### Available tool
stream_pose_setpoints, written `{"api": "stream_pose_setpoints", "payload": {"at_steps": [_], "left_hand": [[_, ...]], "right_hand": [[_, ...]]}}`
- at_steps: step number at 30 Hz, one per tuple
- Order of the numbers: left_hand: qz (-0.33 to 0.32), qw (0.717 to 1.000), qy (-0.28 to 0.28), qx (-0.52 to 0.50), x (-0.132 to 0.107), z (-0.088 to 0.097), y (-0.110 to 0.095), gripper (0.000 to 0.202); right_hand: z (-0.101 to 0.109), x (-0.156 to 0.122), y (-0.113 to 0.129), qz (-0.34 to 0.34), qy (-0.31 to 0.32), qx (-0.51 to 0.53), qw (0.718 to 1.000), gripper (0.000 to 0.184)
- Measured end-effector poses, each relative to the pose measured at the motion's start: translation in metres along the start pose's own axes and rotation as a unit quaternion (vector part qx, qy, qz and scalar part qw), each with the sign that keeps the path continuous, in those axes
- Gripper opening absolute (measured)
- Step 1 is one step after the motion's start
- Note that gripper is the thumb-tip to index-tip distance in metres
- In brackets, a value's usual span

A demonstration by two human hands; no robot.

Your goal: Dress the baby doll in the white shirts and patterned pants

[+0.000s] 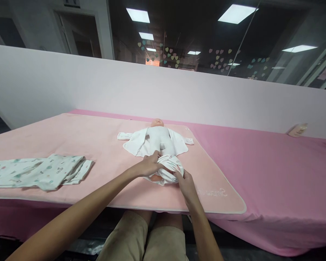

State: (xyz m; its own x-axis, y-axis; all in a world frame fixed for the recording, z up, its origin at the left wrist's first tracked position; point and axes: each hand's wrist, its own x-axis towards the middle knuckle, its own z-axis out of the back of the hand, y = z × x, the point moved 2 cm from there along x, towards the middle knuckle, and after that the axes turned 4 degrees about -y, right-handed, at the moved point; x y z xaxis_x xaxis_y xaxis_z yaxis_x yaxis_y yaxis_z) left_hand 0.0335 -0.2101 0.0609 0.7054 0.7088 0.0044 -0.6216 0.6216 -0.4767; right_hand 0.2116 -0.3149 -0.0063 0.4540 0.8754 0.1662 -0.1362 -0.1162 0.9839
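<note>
A doll [159, 133] lies on its back on a pale pink mat [97, 134], which is spread over the bench [263, 170] and its deeper pink cover. The doll's head [157, 122] points toward the white wall [163, 90], its legs toward the person. It wears a white suit [163, 139], and a white jacket [136, 144] lies open beneath it, the two sleeves stretched out to either side.

At the near end of the doll, over its lower legs, is a bunched white cloth [171, 163] with a small print. The person's left hand [150, 165] has it at the left edge, the grip closed with thumb and fingers pinching the fabric. The right hand [185, 182] pinches the lower right edge between thumb and fingers, its grip closed too. A tan patch shows under the cloth near the left hand; whether it is a foot cannot be told.

To the left on the mat, well apart from the doll, lies a folded garment [54, 171], pale with a green print. Far to the right, a small bottle [298, 129] leans by the wall. Above the wall, heart stickers [220, 59] dot the glass.
</note>
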Motion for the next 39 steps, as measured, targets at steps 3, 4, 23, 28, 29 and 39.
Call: {"api": "stream_pose_setpoints", "payload": {"at_steps": [3,4,23,28,29,39], "left_hand": [[-0.008,0.991,-0.023,-0.131,-0.005,0.001,-0.002,0.06],[-0.022,0.986,-0.026,-0.162,-0.005,0.001,-0.003,0.057],[-0.068,0.944,0.047,-0.32,0.015,0.005,0.013,0.07],[-0.091,0.921,0.028,-0.377,0.016,-0.007,0.021,0.07],[-0.088,0.918,0.024,-0.385,0.016,-0.009,0.021,0.071],[-0.113,0.982,-0.116,-0.101,0.034,0.003,0.029,0.013]], "right_hand": [[0.005,0.014,0.01,0.036,0.052,-0.043,0.997,0.034],[0.007,0.019,0.013,0.043,0.065,-0.057,0.995,0.031],[0.013,0.056,0.02,0.003,0.226,-0.058,0.972,0.046],[0.022,0.059,0.033,0.069,0.303,-0.088,0.947,0.054],[0.022,0.062,0.034,0.071,0.315,-0.092,0.942,0.052],[0.025,0.099,0.036,0.076,0.313,-0.208,0.924,0.035]]}}
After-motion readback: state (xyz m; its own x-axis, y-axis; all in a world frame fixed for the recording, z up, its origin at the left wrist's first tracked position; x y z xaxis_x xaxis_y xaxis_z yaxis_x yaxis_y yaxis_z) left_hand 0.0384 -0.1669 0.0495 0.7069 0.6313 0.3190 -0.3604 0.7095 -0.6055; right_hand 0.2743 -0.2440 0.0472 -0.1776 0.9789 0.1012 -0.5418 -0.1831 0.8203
